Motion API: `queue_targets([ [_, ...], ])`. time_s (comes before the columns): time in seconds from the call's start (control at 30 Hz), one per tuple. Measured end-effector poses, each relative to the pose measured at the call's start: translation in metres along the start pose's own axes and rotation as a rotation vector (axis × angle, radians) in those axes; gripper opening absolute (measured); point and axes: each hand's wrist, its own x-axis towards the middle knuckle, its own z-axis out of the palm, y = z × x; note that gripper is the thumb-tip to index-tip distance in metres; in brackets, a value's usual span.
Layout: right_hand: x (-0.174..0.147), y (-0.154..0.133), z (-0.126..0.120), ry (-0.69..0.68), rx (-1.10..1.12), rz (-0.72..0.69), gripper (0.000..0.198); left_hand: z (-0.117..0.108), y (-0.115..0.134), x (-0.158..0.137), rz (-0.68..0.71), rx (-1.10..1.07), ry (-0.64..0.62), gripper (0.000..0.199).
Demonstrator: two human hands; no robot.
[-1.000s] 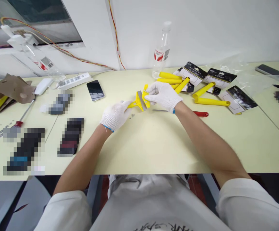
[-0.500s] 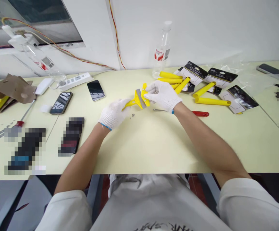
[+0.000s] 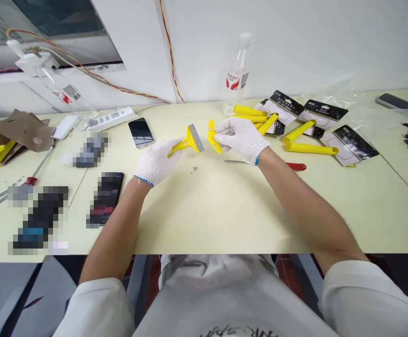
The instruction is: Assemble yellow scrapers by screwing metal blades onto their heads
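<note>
My left hand (image 3: 159, 161), in a white knit glove, is closed round the handle of a yellow scraper (image 3: 191, 139) with a grey metal blade along its head. Opposite it, my right hand (image 3: 241, 138), gloved the same way, pinches a flat yellow scraper cover plate (image 3: 212, 136) with small metal spots on it. A gap separates the plate from the scraper. Below them on the table lie several tiny screws (image 3: 194, 169). A screwdriver with a red handle (image 3: 295, 166) rests partly behind my right wrist.
Yellow tube handles (image 3: 311, 148) and black-and-white package cards (image 3: 325, 113) lie at the right back. A clear bottle (image 3: 237, 79) stands near the wall. Phones (image 3: 141, 132), a power strip (image 3: 114, 119), a second screwdriver (image 3: 31, 181) and brown cardboard (image 3: 24, 131) occupy the left side.
My left hand has moved left with the scraper, which has come apart from the yellow plate. My right hand holds the plate in nearly the same spot.
</note>
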Motion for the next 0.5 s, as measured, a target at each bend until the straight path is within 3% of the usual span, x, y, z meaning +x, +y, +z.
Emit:
queue_targets([
  [0.27, -0.004, -0.012, -0.005, -0.078, 0.175, 0.106, 0.030, 0.006, 0.017, -0.006, 0.051, -0.009, -0.057, 0.055],
  [0.5, -0.003, -0.021, -0.004, -0.050, 0.278, 0.147, 0.032, 0.007, 0.011, -0.003, 0.041, -0.007, -0.045, 0.055],
])
